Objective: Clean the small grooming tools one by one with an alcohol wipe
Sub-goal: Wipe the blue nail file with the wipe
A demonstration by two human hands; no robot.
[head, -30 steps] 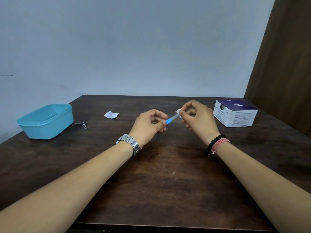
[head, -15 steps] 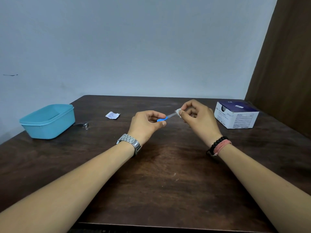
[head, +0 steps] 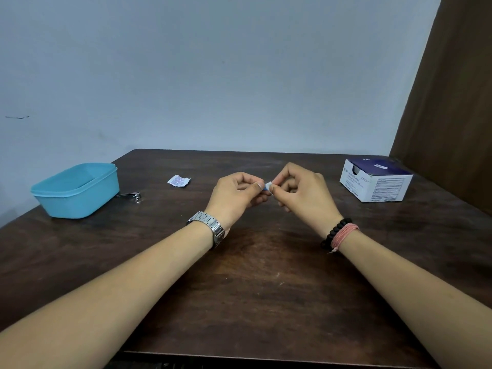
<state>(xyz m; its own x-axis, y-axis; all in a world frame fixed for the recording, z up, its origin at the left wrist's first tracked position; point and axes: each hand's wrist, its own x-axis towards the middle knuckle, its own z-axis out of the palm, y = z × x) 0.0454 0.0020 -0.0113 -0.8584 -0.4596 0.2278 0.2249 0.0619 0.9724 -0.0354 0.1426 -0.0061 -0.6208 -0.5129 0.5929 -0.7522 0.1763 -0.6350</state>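
Above the middle of the table, my left hand [head: 237,194] pinches a small grooming tool with a blue handle [head: 266,185]; only a sliver of blue shows between the hands. My right hand [head: 300,193] pinches a white alcohol wipe [head: 269,186] folded around the tool, right against my left fingertips. Most of the tool is hidden by fingers and wipe. A metal nail clipper [head: 130,195] lies on the table beside the blue tub.
A light-blue plastic tub [head: 76,191] stands at the left of the dark wooden table [head: 253,275]. A torn wipe wrapper [head: 179,180] lies behind my left hand. A white and purple wipe box [head: 375,179] sits at the right, by a brown curtain.
My two hands have come together. The wipe has slid along the tool toward my left hand, so the blue handle and metal shaft seen before are now almost wholly covered.
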